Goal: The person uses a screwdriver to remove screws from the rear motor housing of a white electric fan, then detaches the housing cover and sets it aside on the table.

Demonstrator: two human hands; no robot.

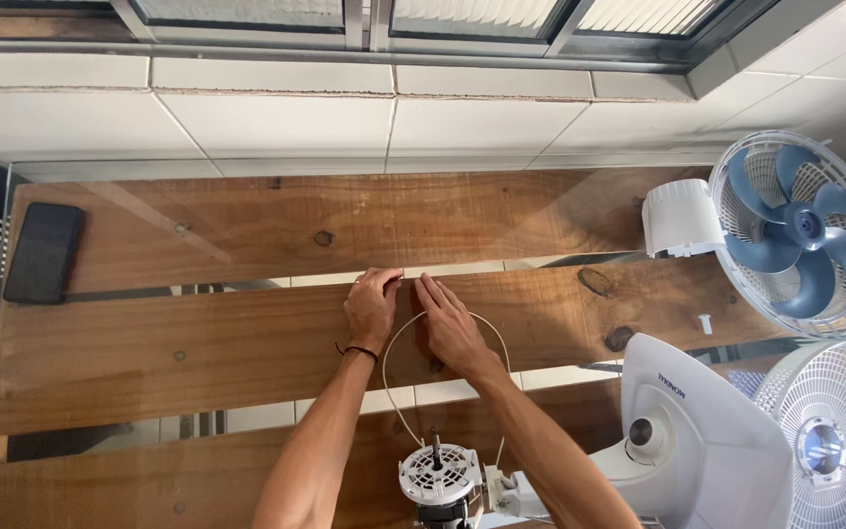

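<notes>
My left hand [372, 307] and my right hand [448, 324] rest side by side on the glass-topped wooden table [198, 343], fingertips almost touching. Between them they pinch the end of a thin white cord [390, 351]. The cord loops around my right wrist and runs down to a white fan motor [439, 474] with an upright shaft at the near edge. A dark band sits on my left wrist.
A black phone [43, 252] lies at the far left. At the right are a white fan base [707, 441], a blue-bladed fan head in a white grille [803, 232], a white motor cover [680, 218], a loose grille [834, 441] and a small white screw [705, 322].
</notes>
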